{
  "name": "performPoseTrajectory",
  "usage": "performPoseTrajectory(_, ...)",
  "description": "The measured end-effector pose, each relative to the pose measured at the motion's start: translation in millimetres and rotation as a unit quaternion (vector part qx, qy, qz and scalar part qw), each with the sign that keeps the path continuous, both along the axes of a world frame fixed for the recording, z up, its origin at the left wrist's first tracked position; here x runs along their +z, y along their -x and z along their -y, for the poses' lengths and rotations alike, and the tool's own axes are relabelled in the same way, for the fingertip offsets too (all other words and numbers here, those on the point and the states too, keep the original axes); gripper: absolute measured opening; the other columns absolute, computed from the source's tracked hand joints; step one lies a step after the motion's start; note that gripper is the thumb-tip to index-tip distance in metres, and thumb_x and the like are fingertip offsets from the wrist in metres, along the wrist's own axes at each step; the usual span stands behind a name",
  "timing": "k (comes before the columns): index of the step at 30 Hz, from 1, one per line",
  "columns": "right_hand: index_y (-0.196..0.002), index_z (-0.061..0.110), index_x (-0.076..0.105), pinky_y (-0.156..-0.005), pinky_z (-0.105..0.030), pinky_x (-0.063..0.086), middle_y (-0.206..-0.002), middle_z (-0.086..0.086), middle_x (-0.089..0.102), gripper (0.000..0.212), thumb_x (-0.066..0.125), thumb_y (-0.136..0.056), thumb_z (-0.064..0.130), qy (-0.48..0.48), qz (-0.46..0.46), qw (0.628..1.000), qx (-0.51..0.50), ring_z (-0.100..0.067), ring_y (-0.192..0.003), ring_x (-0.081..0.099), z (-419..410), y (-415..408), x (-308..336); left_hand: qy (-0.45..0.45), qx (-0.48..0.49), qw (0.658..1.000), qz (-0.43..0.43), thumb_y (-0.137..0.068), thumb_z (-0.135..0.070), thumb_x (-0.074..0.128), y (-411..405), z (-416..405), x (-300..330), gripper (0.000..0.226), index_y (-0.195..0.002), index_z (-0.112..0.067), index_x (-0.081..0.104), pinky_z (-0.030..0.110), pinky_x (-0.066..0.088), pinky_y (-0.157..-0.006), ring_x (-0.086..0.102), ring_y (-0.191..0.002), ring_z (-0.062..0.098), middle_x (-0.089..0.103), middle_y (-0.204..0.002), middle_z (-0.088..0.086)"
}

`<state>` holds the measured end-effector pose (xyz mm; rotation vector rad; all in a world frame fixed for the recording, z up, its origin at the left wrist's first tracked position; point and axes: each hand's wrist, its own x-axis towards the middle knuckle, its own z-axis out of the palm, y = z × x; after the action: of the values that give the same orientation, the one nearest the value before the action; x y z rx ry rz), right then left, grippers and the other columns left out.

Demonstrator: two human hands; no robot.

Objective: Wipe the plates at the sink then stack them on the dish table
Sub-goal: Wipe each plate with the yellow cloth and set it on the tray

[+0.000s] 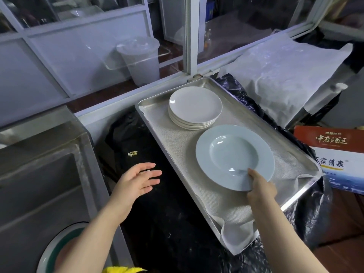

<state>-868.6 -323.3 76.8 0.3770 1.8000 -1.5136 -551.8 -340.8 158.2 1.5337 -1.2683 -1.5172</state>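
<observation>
At centre right of the frame, the right hand point(260, 187) pinches the near rim of a glossy pale-blue deep plate point(234, 156) on a cloth-lined steel tray point(295, 202), just below a stack of round white plates point(195, 107). The left hand point(136, 180) hovers spread, holding nothing, over black plastic sheeting point(167, 223) beside the steel sink point(39, 184).

right hand point(261, 187) pinches pale blue plate point(234, 156) rim | metal tray point(295, 200) | left hand point(137, 178) spread, free
</observation>
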Motion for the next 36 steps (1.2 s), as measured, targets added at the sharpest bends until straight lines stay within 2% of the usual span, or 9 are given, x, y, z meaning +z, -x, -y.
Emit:
performPoseTrajectory(5,-0.131,0.008,0.051,-0.07,-0.026,0.045,-0.101,-0.002,0.058,0.05,0.069,-0.085,0.021,0.039,0.06,0.997,0.014,-0.019,-0.083,0.056,-12,1,10,-0.005,-0.006,1.0,-0.007,-0.1,-0.016,0.046,3,-5,-3,0.024,-0.115,-0.025,0.062,0.032,0.051,-0.084,0.07,-0.097,0.014,0.074,-0.106,-0.003)
performPoseTrajectory(8,-0.138,0.018,0.045,-0.067,-0.028,0.046,-0.121,0.0,0.056,0.048,0.06,-0.093,0.023,0.088,0.14,0.986,-0.018,-0.018,-0.091,0.055,-20,7,17,-0.008,-0.013,1.0,-0.013,-0.1,-0.016,0.046,7,-9,-5,0.024,-0.115,-0.025,0.063,0.032,0.05,-0.085,0.07,-0.097,0.014,0.074,-0.106,-0.003)
performPoseTrajectory(11,-0.141,0.013,0.041,-0.085,-0.04,0.046,-0.135,-0.009,0.054,0.046,0.049,-0.098,0.028,0.136,0.188,0.973,0.005,-0.026,-0.111,0.054,-30,9,20,-0.014,-0.017,1.0,-0.021,-0.1,-0.017,0.047,11,-15,-7,0.023,-0.114,-0.025,0.063,0.034,0.05,-0.086,0.07,-0.097,0.015,0.074,-0.106,-0.003)
performPoseTrajectory(15,-0.137,-0.004,0.04,-0.101,-0.05,0.039,-0.134,-0.021,0.051,0.055,0.043,-0.1,0.036,0.146,0.217,0.964,0.055,-0.038,-0.126,0.047,-51,6,21,-0.019,-0.034,0.999,-0.034,-0.099,-0.019,0.048,15,-24,-10,0.023,-0.116,-0.025,0.063,0.035,0.05,-0.088,0.07,-0.099,0.015,0.074,-0.107,-0.002)
performPoseTrajectory(18,-0.135,-0.012,0.037,-0.103,-0.054,0.04,-0.131,-0.031,0.05,0.058,0.044,-0.1,0.034,0.156,0.23,0.957,0.089,-0.045,-0.121,0.049,-72,-1,26,-0.027,-0.036,0.998,-0.048,-0.099,-0.019,0.048,13,-33,-14,0.023,-0.116,-0.025,0.063,0.034,0.05,-0.087,0.07,-0.099,0.016,0.073,-0.108,-0.001)
performPoseTrajectory(22,-0.128,-0.013,0.044,-0.094,-0.055,0.044,-0.126,-0.036,0.052,0.05,0.043,-0.1,0.029,0.176,0.25,0.942,0.14,-0.049,-0.116,0.052,-97,-20,34,-0.037,-0.027,0.997,-0.067,-0.1,-0.019,0.048,1,-46,-18,0.023,-0.117,-0.024,0.062,0.034,0.05,-0.085,0.07,-0.099,0.017,0.073,-0.108,-0.001)
performPoseTrajectory(28,-0.119,0.003,0.06,-0.089,-0.046,0.05,-0.117,-0.02,0.066,0.035,0.044,-0.096,0.024,0.196,0.249,0.927,0.2,-0.035,-0.105,0.064,-117,-67,49,-0.047,0.007,0.994,-0.1,-0.101,-0.018,0.046,-42,-73,-21,0.022,-0.115,-0.022,0.063,0.035,0.051,-0.083,0.071,-0.098,0.019,0.074,-0.107,0.0)
performPoseTrajectory(33,-0.107,0.009,0.063,-0.067,-0.035,0.059,-0.098,-0.012,0.073,0.027,0.044,-0.095,0.023,0.185,0.251,0.922,0.23,-0.027,-0.08,0.072,-128,-128,56,-0.052,0.052,0.99,-0.123,-0.1,-0.017,0.046,-110,-107,-25,0.022,-0.115,-0.019,0.063,0.035,0.051,-0.081,0.071,-0.095,0.021,0.074,-0.105,0.003)
performPoseTrajectory(36,-0.103,0.01,0.064,-0.065,-0.034,0.059,-0.092,-0.01,0.074,0.024,0.045,-0.094,0.023,0.179,0.251,0.917,0.252,-0.025,-0.073,0.072,-135,-178,58,-0.062,0.098,0.983,-0.143,-0.1,-0.014,0.045,-164,-132,-28,0.021,-0.113,-0.015,0.062,0.035,0.051,-0.081,0.072,-0.091,0.021,0.075,-0.102,0.005)
